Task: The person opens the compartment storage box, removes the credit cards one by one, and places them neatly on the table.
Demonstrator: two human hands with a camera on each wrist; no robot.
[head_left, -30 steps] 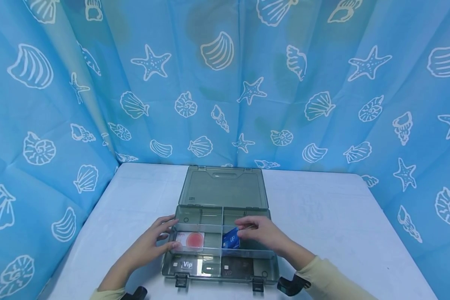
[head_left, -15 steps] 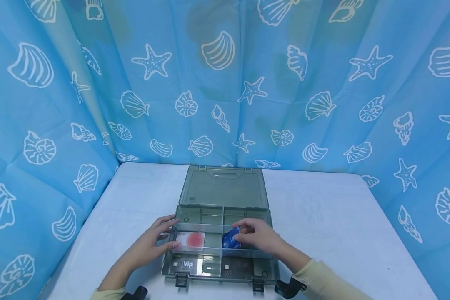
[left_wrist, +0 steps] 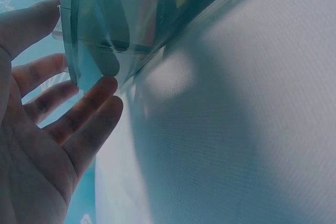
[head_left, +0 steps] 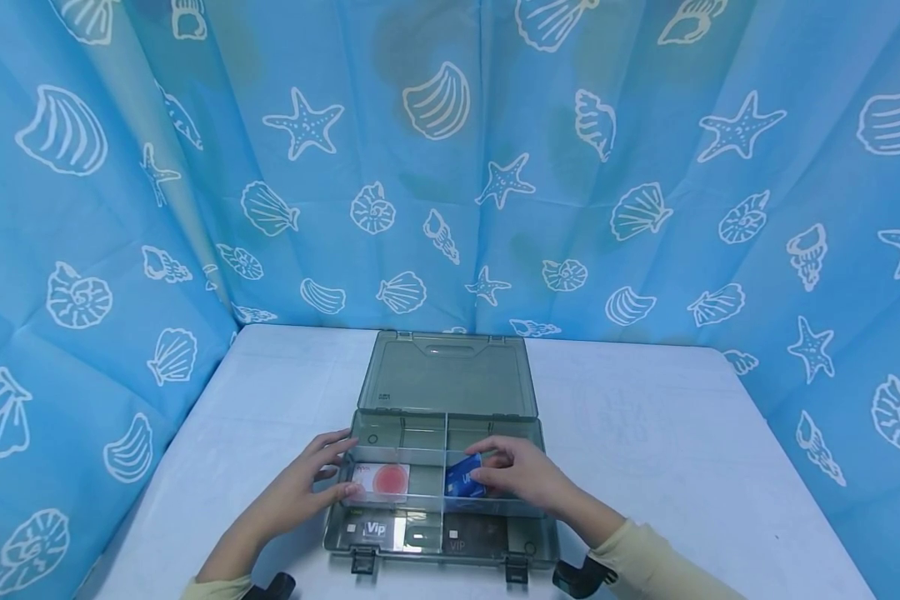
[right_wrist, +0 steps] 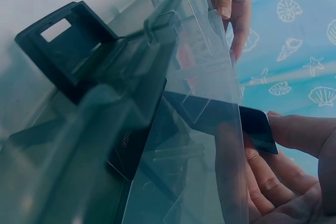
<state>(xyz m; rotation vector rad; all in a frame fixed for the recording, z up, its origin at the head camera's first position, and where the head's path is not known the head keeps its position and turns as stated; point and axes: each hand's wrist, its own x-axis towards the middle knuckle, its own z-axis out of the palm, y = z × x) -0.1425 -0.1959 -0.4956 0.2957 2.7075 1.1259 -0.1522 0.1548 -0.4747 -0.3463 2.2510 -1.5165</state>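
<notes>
A blue VIP card [head_left: 462, 478] stands tilted in the middle right compartment of a translucent grey-green storage box [head_left: 532, 525]. My right hand [head_left: 521, 471] pinches it by its right edge, thumb on the near face. In the right wrist view the card [right_wrist: 257, 129] looks dark, and part of it lies behind a clear divider [right_wrist: 210, 77]. At the box's left side, my left hand [head_left: 311, 479] rests with fairly straight fingers against the wall and the thumb at the rim. The left wrist view shows those fingers [left_wrist: 89, 114] at the wall's lower edge.
The box's lid [head_left: 450, 375] lies folded back. A white card with a red circle [head_left: 390, 480] sits in the middle left compartment. Dark VIP cards [head_left: 371, 530] lie in the front compartments. Latches [head_left: 516, 570] hang at the front. A blue curtain [head_left: 450, 167] surrounds the white table [head_left: 645, 433].
My right hand has shifted its hold lower on the blue card, thumb now on its near face. The card has moved slightly right. The left hand stays in place.
</notes>
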